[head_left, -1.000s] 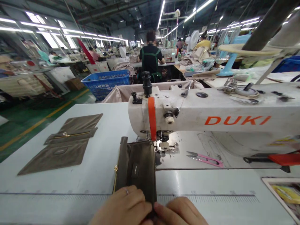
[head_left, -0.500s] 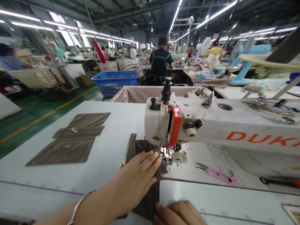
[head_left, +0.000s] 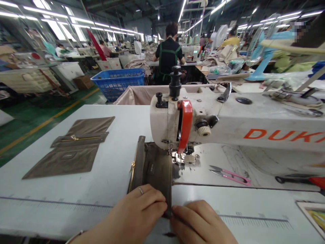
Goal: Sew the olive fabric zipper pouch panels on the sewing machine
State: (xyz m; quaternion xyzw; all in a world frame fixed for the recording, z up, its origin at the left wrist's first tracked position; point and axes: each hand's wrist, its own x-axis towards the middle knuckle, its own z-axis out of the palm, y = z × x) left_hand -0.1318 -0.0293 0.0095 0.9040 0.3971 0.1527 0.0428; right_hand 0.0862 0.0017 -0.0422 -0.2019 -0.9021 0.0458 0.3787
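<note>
A dark olive-brown zippered fabric panel (head_left: 158, 169) lies under the sewing machine (head_left: 162, 125), its right edge at the presser foot (head_left: 179, 157). Along its left side runs a gold zipper (head_left: 132, 169), and a small label patch shows on the fabric. My left hand (head_left: 144, 210), wearing a ring, is closed on the near part of the panel, fingers bent at its right edge. Close beside it, my right hand (head_left: 200, 220) pinches the near right corner; its fingertips are partly hidden. A second zippered panel (head_left: 81, 145) lies flat on the table to the left.
Pink-handled thread snips (head_left: 231, 176) lie right of the presser foot, with a black-and-red tool (head_left: 302, 180) farther right. A ruler strip (head_left: 56, 203) crosses the near table. Behind are a blue basket (head_left: 119, 83), a cloth-lined bin (head_left: 137, 95) and a seated person (head_left: 169, 54).
My left hand has slid back toward me from beside the presser foot, its flat fingers now bent at the panel's near edge. The label patch is uncovered. My view has shifted slightly.
</note>
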